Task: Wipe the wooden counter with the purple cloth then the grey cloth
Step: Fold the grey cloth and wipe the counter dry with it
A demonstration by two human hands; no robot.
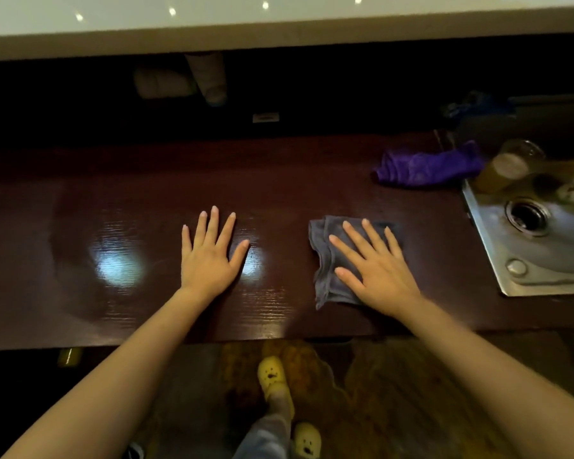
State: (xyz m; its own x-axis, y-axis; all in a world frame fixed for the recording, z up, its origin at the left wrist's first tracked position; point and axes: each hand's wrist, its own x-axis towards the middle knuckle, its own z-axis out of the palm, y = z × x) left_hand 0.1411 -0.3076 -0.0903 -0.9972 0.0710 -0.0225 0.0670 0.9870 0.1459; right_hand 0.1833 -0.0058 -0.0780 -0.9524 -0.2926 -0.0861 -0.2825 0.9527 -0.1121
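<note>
**Both hands flat on the counter, grey cloth under the right palm**

The stainless-steel sink (pixel 524 260), recessed at the right end of the dark glossy wooden counter (pixel 146 200), has a round drain at its middle and is cut off by the right edge of the view. At its far side stand clear drinking glasses (pixel 511 164), blurred; whether they hold anything cannot be told. The crumpled purple cloth (pixel 428 168) lies on the counter just left of the sink's far corner, touched by neither hand. The flattened grey cloth (pixel 328 260) lies near the counter's middle, well apart from the purple one. The right hand (pixel 375 263) presses it down with the palm, fingers spread wide and gripping nothing; part of the cloth is hidden beneath it. The left hand (pixel 209 256) rests bare on the wood further left, fingers likewise splayed, empty. The far recess below the pale upper ledge (pixel 279 31) is too dark to read. Yellow slippers (pixel 272 376) show on the floor nearest the viewer.
</note>
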